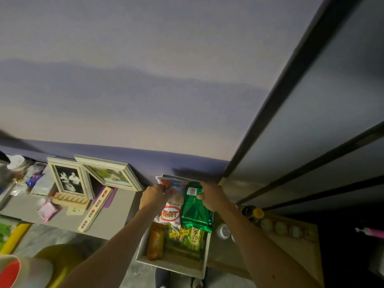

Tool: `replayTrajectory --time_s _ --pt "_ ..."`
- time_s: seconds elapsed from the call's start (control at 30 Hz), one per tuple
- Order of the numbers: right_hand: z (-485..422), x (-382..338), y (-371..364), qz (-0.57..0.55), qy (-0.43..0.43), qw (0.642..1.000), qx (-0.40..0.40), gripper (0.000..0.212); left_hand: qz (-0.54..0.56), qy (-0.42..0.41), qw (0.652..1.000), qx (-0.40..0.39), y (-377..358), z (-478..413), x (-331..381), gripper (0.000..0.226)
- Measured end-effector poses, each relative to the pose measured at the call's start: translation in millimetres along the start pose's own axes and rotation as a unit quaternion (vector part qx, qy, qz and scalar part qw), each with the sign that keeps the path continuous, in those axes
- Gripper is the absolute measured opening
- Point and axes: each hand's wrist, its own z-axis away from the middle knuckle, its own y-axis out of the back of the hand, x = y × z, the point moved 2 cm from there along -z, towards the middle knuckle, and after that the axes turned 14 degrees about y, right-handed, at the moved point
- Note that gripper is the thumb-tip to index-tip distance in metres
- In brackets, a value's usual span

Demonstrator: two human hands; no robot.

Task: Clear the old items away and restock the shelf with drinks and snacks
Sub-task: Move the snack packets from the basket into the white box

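A white open box (172,267) sits on the shelf against the purple wall, with snack packets inside. My left hand (152,195) grips the top of a white packet with a red circle (171,213). My right hand (214,196) grips the upper edge of a shiny green packet (196,213). Both packets stand upright, side by side, over the far half of the box. Below them lie an orange packet (155,243) and a yellow-green packet (187,240). My forearms hide parts of the box's side walls.
Two picture frames (69,178) (110,173) lean on the wall to the left, with a wooden rack, a pink packet (48,210) and a long striped box (96,208) before them. Right of the box stand a dark bottle with yellow cap (254,213) and a wooden tray of round items (291,228).
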Motion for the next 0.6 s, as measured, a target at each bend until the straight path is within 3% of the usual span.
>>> replayTrajectory --time_s 0.2,0.33,0.6 --pt "19 -11 19 -0.048 -0.014 0.997 0.062 0.042 0.015 -0.049 0.999 0.011 24 5 7 0.037" --pt "41 -35 34 -0.027 -0.035 0.995 0.091 0.067 0.033 -0.106 0.993 0.047 54 19 6 0.042" --pt "99 -109 65 0.042 -0.112 0.957 0.264 0.091 -0.056 -0.273 0.947 0.160 127 56 -2 0.088"
